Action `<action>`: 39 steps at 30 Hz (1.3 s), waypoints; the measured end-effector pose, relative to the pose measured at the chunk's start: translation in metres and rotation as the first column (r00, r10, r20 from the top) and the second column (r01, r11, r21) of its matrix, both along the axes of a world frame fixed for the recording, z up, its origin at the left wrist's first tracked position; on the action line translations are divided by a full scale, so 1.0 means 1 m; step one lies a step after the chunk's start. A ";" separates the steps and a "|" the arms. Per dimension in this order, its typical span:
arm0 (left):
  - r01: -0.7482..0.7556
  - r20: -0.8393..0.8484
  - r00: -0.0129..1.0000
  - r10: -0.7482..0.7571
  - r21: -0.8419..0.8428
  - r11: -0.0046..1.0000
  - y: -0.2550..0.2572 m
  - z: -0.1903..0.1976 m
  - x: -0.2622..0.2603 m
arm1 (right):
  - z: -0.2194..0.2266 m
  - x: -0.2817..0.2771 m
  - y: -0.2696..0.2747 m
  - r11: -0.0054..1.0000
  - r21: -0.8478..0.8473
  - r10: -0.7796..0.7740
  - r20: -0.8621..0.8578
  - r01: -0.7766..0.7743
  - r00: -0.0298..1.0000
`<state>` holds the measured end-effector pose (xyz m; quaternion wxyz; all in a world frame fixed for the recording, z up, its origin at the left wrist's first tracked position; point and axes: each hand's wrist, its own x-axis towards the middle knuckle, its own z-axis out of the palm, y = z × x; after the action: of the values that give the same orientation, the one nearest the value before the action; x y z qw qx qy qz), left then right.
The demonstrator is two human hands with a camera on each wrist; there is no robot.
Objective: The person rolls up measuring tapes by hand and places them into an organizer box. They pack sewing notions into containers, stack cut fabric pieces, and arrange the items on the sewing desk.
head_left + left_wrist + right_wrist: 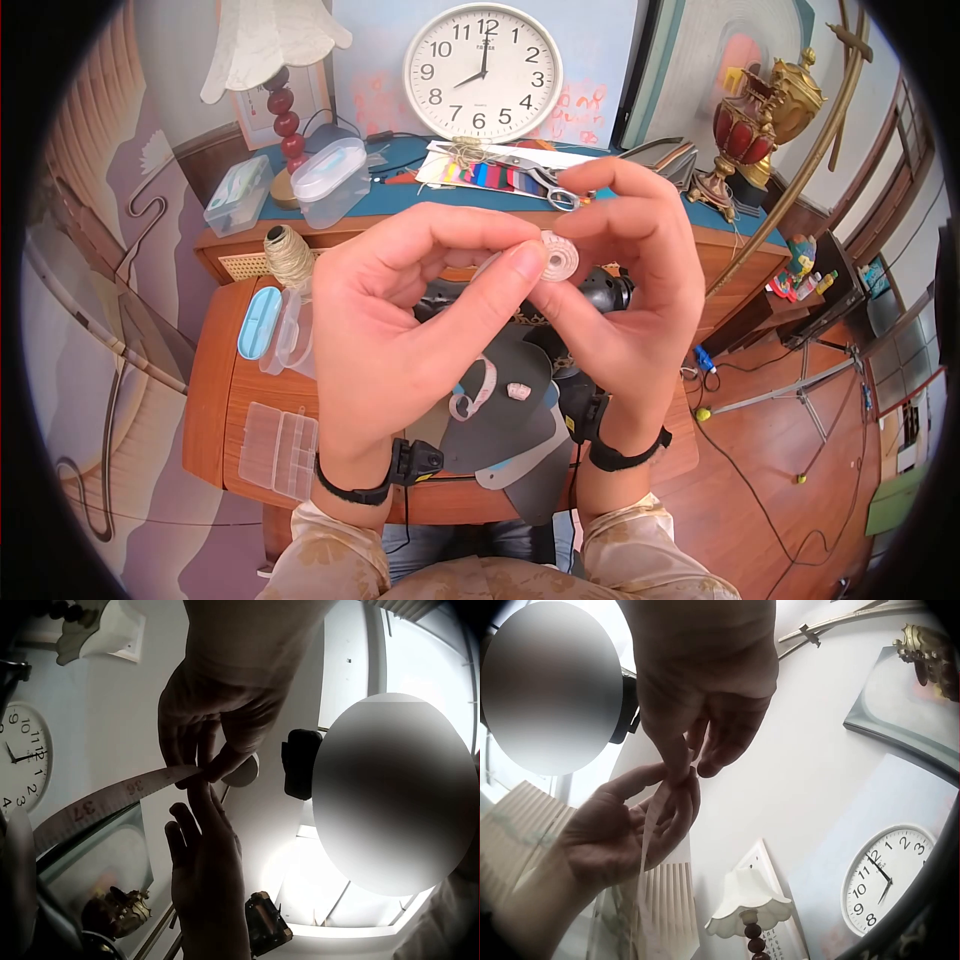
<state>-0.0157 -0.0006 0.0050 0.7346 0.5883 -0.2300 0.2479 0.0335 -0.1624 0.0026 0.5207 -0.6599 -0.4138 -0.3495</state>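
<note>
A partly rolled tape measure [560,257] sits between both hands, chest high over the table. My left hand [400,310] pinches it between thumb and index finger. From the other side, my right hand [630,250] pinches the coil with thumb and fingers, its fingers bent. In the left wrist view the loose tape [112,799] stretches away from the fingertips, printed numbers showing. The right wrist view shows the tape strip [649,862] hanging down past the left hand. Below the hands, a looped white tape strip [487,383] lies near a small whitish roll [518,391] on dark grey sheets.
Scissors [550,180] and a colour swatch card [480,172] lie on the back desk under a wall clock [483,72]. At left are a thread cone [289,258], a blue case [260,322] and a clear compartment box [278,448]. A lamp [275,60] stands behind.
</note>
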 end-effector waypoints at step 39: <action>-0.011 -0.004 1.000 0.011 -0.011 1.000 -0.001 -0.001 0.001 | 0.004 -0.003 0.002 1.000 -0.012 0.015 -0.031 -0.016 0.999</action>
<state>-0.0150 -0.0012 0.0041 0.7371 0.5857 -0.2240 0.2520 0.0301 -0.1605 0.0067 0.5260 -0.6651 -0.4127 -0.3326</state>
